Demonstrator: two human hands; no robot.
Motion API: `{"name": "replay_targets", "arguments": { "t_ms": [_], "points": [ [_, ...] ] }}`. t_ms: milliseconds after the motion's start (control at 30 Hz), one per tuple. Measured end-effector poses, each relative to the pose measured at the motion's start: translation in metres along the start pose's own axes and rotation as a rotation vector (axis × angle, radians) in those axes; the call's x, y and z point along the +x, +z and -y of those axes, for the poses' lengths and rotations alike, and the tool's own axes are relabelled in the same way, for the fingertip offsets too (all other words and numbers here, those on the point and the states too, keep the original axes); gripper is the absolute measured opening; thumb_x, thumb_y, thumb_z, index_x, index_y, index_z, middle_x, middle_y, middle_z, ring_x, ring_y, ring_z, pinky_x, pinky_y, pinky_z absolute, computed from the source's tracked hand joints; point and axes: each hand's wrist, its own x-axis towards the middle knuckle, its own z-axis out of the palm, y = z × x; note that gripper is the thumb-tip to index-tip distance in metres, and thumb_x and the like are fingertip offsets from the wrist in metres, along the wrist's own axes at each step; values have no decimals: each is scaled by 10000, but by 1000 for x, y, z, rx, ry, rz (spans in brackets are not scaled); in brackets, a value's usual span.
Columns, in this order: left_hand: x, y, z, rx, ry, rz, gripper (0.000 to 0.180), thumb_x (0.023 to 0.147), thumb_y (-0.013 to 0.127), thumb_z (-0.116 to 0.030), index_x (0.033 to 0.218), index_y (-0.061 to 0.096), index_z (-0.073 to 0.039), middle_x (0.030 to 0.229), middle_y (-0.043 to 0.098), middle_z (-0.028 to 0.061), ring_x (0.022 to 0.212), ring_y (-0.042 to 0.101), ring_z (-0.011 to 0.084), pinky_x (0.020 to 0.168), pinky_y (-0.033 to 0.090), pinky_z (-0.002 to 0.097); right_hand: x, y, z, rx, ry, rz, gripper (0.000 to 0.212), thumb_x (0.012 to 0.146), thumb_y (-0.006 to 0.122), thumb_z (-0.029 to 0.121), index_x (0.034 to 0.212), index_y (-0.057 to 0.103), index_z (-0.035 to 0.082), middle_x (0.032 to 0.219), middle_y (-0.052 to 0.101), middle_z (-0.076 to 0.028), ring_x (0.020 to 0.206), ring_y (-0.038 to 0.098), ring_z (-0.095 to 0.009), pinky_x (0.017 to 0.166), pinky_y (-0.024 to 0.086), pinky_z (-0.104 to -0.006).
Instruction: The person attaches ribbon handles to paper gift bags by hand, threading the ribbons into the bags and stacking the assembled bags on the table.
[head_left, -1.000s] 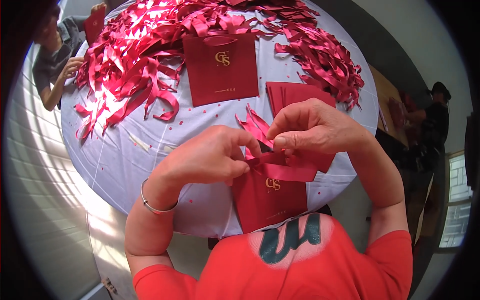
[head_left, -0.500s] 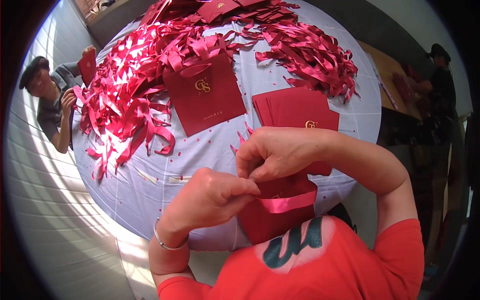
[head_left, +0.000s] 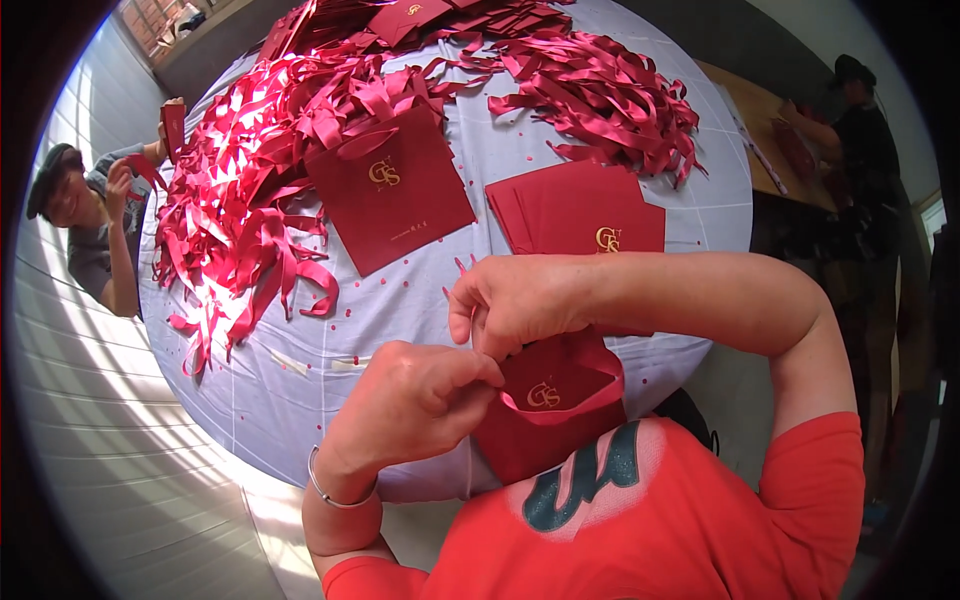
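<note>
A red paper bag (head_left: pixel 530 445) with a gold emblem stands close against my body, its mouth toward my hands. A loop of red satin ribbon (head_left: pixel 570 412) hangs across its front, and one end runs up to my left fingertips. My left hand (head_left: pixel 415 395) pinches that ribbon at the bag's left upper corner. Just above it, my right hand (head_left: pixel 520 300) is closed, thumb and fingers almost touching the left fingertips. What the right fingers hold is hidden.
On the round cloth-covered table (head_left: pixel 400 320) lie a bag with a ribbon handle (head_left: pixel 390 200), a stack of red bags (head_left: pixel 580 205) and two ribbon heaps (head_left: pixel 240 200), (head_left: pixel 600 100). One person (head_left: pixel 95 230) handles ribbon at left; another person (head_left: pixel 860 150) stands far right.
The ribbon loop has sagged from a flat strip to a curve, uncovering the bag's emblem. My hands have shifted slightly left in view. The person at left has lifted a ribbon.
</note>
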Motion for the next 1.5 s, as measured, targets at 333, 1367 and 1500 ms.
{"name": "replay_targets", "arguments": {
  "t_ms": [333, 1367, 1500],
  "points": [
    [4, -1, -9, -137, -121, 95, 109, 760, 716, -34, 866, 693, -46, 732, 698, 124, 652, 697, 269, 596, 538, 338, 20, -38, -17, -417, -433, -747, 176, 759, 695, 15, 905, 608, -29, 773, 661, -129, 720, 651, -197, 641, 516, -321],
    [23, 31, 39, -732, -525, -109, 135, 937, 643, -67, 1015, 631, 42, 868, 694, 37, 758, 630, 78, 668, 514, 228, -64, -6, -44, -554, -282, -623, 282, 862, 740, 274, 913, 729, -4, 821, 695, -154, 760, 681, -304, 712, 533, -380],
    [22, 30, 36, -956, -522, -237, 175, 947, 602, -24, 1100, 540, 33, 946, 699, 94, 802, 688, 130, 684, 550, 229, -62, -8, -36, -613, -246, -564, 391, 870, 694, 388, 851, 726, -1, 748, 671, -188, 727, 663, -351, 700, 511, -444]
  ]
}}
